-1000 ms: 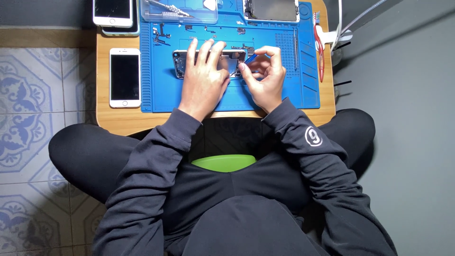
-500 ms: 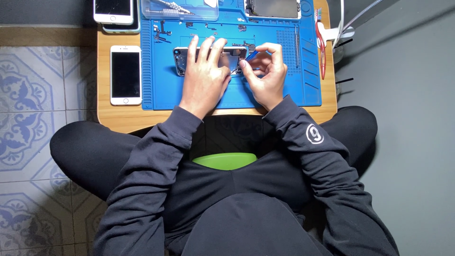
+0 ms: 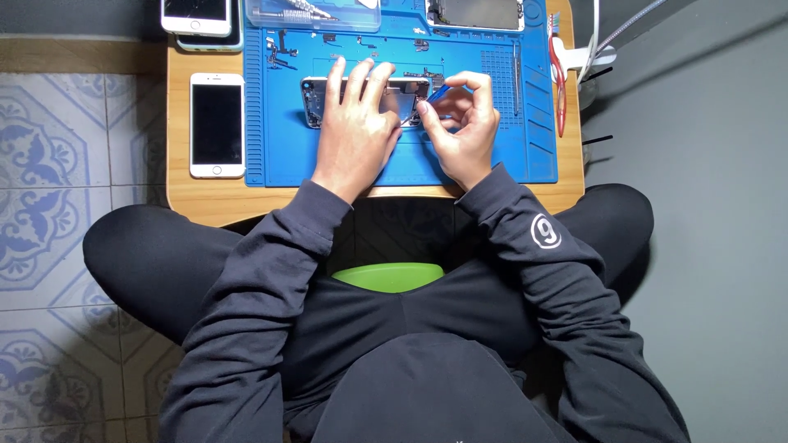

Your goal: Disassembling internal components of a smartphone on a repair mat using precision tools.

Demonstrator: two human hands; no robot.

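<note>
An opened phone body (image 3: 313, 98) with bare inner parts lies on a blue work mat (image 3: 484, 156) on a small wooden table (image 3: 205, 201). My left hand (image 3: 355, 127) lies flat over the phone body, fingers spread, pressing it down. My right hand (image 3: 461, 123) is at the phone's right end, fingers pinched around a thin blue tool (image 3: 435, 93) whose tip meets the phone's edge. Much of the phone is hidden under my left hand.
A white phone (image 3: 217, 125) lies face up on the table left of the mat, and two more phones (image 3: 197, 15) at the top left. A clear parts box (image 3: 316, 14), a dismantled screen (image 3: 476, 12), red-handled tweezers (image 3: 560, 86) and small loose parts (image 3: 279, 45) are around the mat.
Both hands stay on the phone body. My right fingers have shifted slightly around the blue tool; nothing else has moved.
</note>
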